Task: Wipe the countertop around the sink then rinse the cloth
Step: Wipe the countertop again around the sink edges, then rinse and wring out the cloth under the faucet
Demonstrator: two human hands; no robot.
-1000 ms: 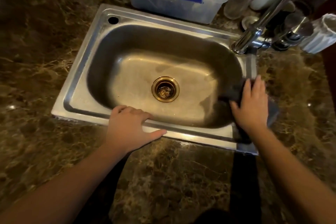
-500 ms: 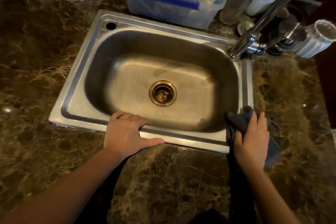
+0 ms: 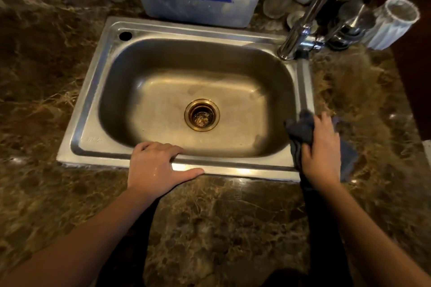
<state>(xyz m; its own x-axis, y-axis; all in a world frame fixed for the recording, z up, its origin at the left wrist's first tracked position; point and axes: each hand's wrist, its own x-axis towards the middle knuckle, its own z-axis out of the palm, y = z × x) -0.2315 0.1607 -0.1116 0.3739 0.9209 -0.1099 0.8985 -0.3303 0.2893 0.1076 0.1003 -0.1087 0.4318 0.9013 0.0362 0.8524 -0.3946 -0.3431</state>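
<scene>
The right hand [image 3: 323, 154] has its fingers curled over the dark blue-grey bunched cloth [image 3: 300, 130] with the thumb clamped against its left side. It holds the wad down where the near right corner of the brushed stainless-steel sink [image 3: 303, 86] meets the brown veined marble countertop [image 3: 221, 228]. Part of the cloth sticks out past the fingertips and a flap trails under the palm on the far side, so only a small patch probably bears on the stone. A stroke from here could leave streaks, or let the loose tail snag on the raised rim and drag out of the grip. Beyond the grip stands a tall chrome tap [image 3: 310, 14]. Past it and to the right a ribbed clear glass tumbler [image 3: 394, 23] sits close to its base. A wide sweep along that side could clip the glass or the small items crowded behind the tap. Well to the left of the grip the left hand [image 3: 156, 168] rests spread on the sink's front rim, fingers bent over the inner edge, holding nothing. The polished stone looks slick, so a braced palm might slide. Across the basin from the grip are a brass drain strainer [image 3: 202, 114] and a translucent plastic tub of brushes [image 3: 198, 9]. The light is dim and warm.
</scene>
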